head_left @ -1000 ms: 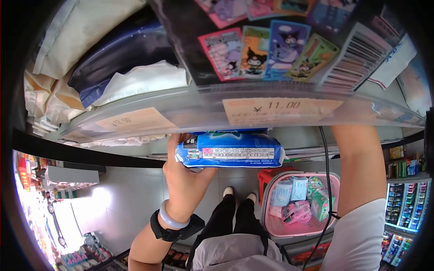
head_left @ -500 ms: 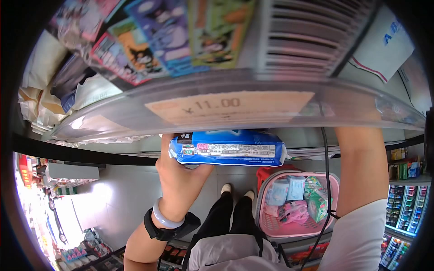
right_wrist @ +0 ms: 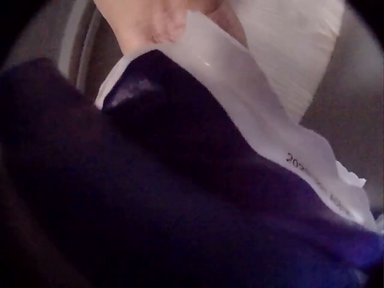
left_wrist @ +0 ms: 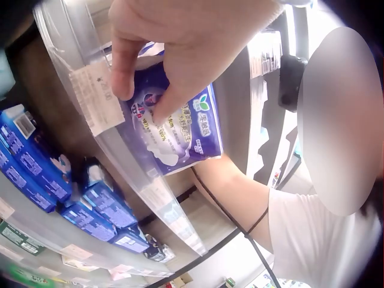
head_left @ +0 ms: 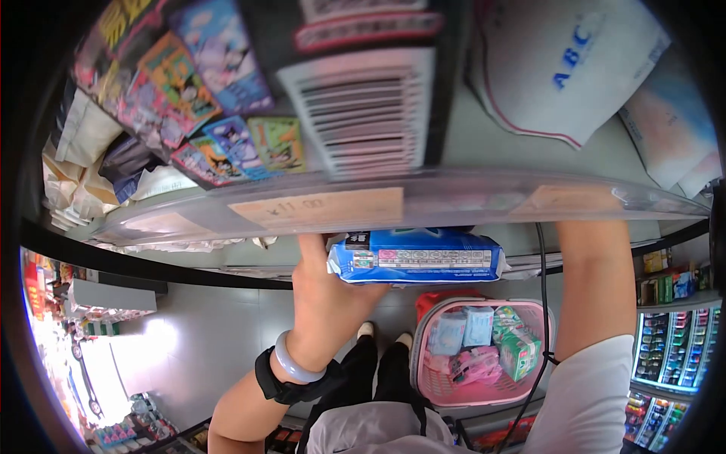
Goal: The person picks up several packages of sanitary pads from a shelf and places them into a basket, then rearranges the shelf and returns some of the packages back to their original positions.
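the pack (head_left: 423, 261) has left fingers (left_wrist: 123, 75) at its left end and the shelf edge (head_left: 454, 200) just above it. above and beyond the pack, on the shelf (head_left: 473, 144), is a barcoded package (head_left: 363, 106), with bags (head_left: 76, 170) to the pack's left and an abc packet (head_left: 575, 68) to its right. right of the pack hangs a cable (head_left: 543, 291), then the right forearm (head_left: 597, 280). below the pack, to its right, is a basket (head_left: 484, 393) with packets (head_left: 478, 325) in it; below the pack, more packs (left_wrist: 99, 210) lie on another shelf.
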The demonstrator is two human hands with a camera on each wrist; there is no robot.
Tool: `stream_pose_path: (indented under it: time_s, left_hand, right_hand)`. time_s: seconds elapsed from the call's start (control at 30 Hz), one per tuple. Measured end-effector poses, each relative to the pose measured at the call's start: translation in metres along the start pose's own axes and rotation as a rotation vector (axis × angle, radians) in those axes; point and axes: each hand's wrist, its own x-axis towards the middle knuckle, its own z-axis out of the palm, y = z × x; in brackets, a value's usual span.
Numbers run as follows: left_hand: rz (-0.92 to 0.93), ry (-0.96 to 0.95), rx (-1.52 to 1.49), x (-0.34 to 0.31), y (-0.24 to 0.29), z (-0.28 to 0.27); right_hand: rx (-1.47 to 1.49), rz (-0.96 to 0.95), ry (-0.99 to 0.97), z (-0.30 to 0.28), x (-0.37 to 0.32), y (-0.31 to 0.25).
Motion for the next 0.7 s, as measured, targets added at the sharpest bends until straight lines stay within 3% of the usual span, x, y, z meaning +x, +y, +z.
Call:
stream_pose_path:
  time_s: [0.27,0.37,0.7]
  left_hand:
    - [0.051,-0.054,-0.027,0.003,0.012,0.034]
    - [0.129,-0.121,0.105,0.002,0.018,0.041]
    - [0.094,-0.129,0.042,0.006,0.025,0.061]
  right_hand:
    - [-0.034,-0.013,0.045,-0.042,-0.010,0.000]
    - [-0.022,-0.001,0.021,-0.038,-0.011,0.010]
    - [0.004,0.082,-0.085,-0.016,-0.025,0.052]
